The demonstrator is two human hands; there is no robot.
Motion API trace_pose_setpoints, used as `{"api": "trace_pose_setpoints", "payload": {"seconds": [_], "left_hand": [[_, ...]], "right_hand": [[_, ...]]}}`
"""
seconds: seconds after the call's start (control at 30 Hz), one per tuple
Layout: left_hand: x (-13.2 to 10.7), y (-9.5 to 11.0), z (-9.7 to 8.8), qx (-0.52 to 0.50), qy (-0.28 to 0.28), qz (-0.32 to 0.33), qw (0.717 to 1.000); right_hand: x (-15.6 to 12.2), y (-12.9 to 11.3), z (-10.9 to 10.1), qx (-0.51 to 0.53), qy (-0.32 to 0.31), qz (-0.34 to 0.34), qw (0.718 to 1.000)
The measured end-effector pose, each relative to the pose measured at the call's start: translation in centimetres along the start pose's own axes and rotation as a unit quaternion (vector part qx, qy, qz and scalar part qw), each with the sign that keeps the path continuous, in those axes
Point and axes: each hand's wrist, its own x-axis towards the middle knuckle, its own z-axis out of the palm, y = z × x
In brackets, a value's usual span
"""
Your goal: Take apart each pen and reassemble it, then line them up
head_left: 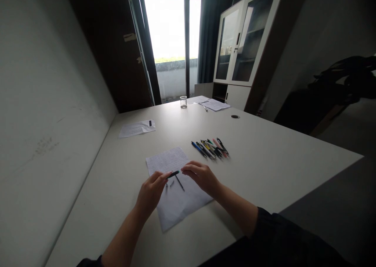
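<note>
My left hand (152,186) is closed on a dark pen barrel (173,174) with a green end, held tilted above the paper. My right hand (202,175) has its fingertips pinched together just off the green end; what they hold, if anything, is too small to make out. Below the hands lies a sheet of paper (182,208), with lines of writing on its far part. On it rest a thin dark pen refill (179,183) and a few small pale pen parts (172,183), near my left fingers.
Beyond my right hand lies a group of several pens (210,148). Farther off on the white table (282,153) are a glass jar (183,102), stacked papers (216,104) with a pen (205,108), and a cable hole (235,117). Another sheet (136,129) lies by the left wall.
</note>
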Motion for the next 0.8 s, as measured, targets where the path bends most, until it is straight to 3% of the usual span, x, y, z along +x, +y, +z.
{"api": "trace_pose_setpoints", "payload": {"seconds": [0.2,0.8], "left_hand": [[0.05,-0.05,-0.09,-0.003,-0.013,0.015,1.0],[0.14,0.02,-0.03,-0.009,0.0,0.017,1.0]], "right_hand": [[-0.06,-0.24,0.0,-0.011,-0.024,-0.013,1.0],[0.0,-0.53,-0.22,-0.056,-0.014,-0.027,0.998]]}}
